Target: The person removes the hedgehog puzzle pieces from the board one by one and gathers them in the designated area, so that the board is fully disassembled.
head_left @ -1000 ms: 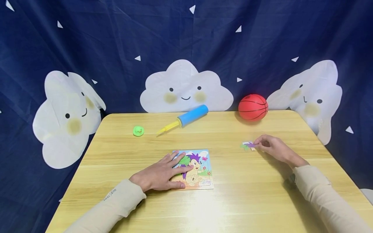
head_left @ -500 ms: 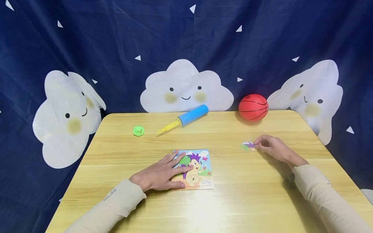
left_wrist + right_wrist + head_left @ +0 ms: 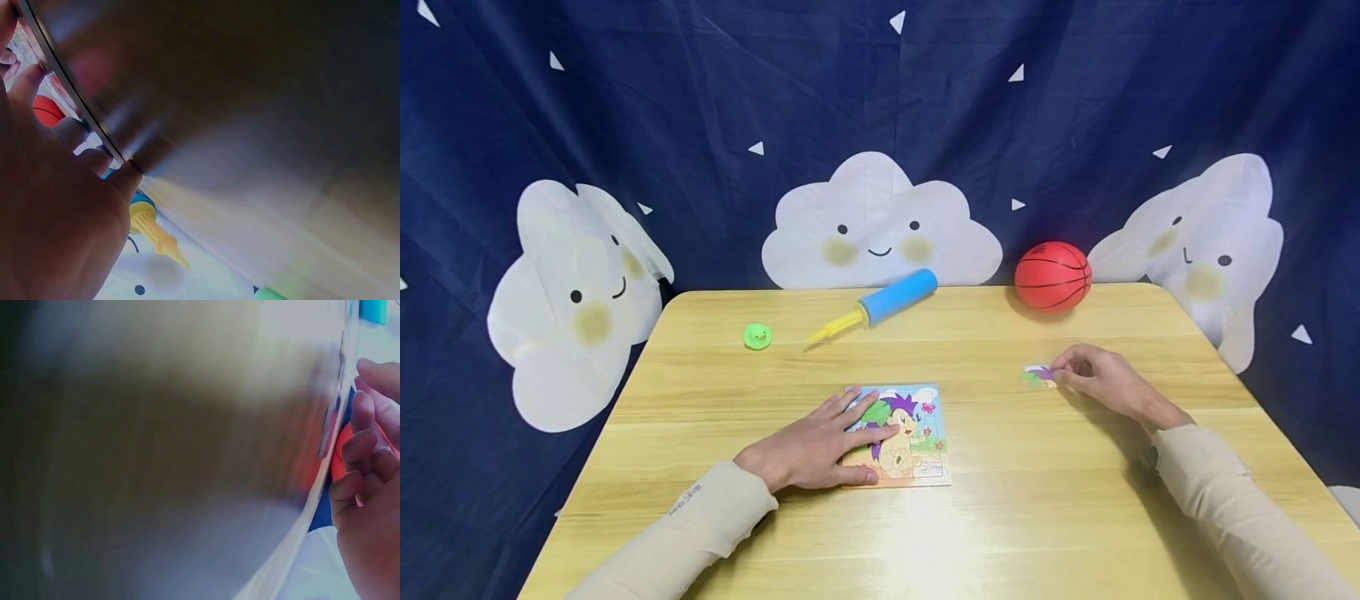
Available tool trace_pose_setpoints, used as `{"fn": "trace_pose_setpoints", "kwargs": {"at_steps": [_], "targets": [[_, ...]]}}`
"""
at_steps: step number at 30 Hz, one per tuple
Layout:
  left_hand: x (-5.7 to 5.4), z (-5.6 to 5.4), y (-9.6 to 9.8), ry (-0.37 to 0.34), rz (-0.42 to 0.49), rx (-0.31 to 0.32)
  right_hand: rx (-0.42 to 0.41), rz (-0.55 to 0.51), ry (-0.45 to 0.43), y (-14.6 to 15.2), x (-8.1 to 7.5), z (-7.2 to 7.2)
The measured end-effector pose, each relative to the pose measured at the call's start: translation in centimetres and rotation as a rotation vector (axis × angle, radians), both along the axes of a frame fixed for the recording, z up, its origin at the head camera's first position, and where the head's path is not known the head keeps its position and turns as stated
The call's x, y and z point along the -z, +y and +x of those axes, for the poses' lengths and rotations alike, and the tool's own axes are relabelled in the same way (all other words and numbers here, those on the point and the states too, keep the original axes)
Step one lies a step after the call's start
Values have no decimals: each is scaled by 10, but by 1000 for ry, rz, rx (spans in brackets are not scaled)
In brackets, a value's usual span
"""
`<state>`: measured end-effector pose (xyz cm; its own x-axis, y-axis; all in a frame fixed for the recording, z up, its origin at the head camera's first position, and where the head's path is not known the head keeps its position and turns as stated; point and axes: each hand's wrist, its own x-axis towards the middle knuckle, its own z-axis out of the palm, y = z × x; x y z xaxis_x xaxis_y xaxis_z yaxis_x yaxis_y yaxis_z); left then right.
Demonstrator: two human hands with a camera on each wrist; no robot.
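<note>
My left hand (image 3: 816, 442) lies spread over the left part of a picture puzzle (image 3: 925, 454), covering some of its purple-haired cartoon animal. In the left wrist view, the fingertips (image 3: 130, 172) reach along the puzzle's edge. Further right, my right hand (image 3: 1101, 379) pinches, with thumb and index finger, the right edge of a small puzzle piece (image 3: 1037, 377) in white, purple and green. That piece is low at the tabletop. From the right wrist camera, the other fingers of my right hand (image 3: 369, 469) appear loosely curled.
A green rubber duck (image 3: 757, 337) sits at the back left of the wooden table (image 3: 985, 533). Beside it lies a blue and yellow hand pump (image 3: 887, 302). The red toy basketball (image 3: 1053, 277) stands at the back right, before a dark blue cloud-patterned curtain (image 3: 955, 100).
The small piece's outline showed a notch along its lower edge one second ago; now it looks smoother. Both hands have stayed almost where they were.
</note>
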<state>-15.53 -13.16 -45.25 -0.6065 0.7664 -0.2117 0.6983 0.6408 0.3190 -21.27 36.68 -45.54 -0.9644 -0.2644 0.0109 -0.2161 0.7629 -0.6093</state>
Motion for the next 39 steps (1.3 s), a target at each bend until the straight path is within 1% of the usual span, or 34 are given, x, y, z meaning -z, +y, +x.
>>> {"fn": "trace_pose_setpoints", "kwargs": {"at_steps": [5,9,16,19,26,29,34,39], "targets": [[0,0,1,0,0,-2,-30,-4,103,-16,-5,1],[1,1,1,-7,3,-7,-85,-23,138,-32,-8,1],[0,1,-1,9,12,-11,-166,-22,123,-65,-14,1],[-1,2,-5,21,14,-12,-176,-25,114,-81,-15,2],[-1,5,-16,-2,-5,-53,-186,-35,72,-120,-20,7],[-2,7,-21,-7,3,-62,-210,-39,83,-136,-21,8],[-2,10,-28,-11,4,-68,-249,-48,128,-157,-21,8],[-1,12,-32,-30,5,-94,-271,-61,120,-177,-21,8]]}}
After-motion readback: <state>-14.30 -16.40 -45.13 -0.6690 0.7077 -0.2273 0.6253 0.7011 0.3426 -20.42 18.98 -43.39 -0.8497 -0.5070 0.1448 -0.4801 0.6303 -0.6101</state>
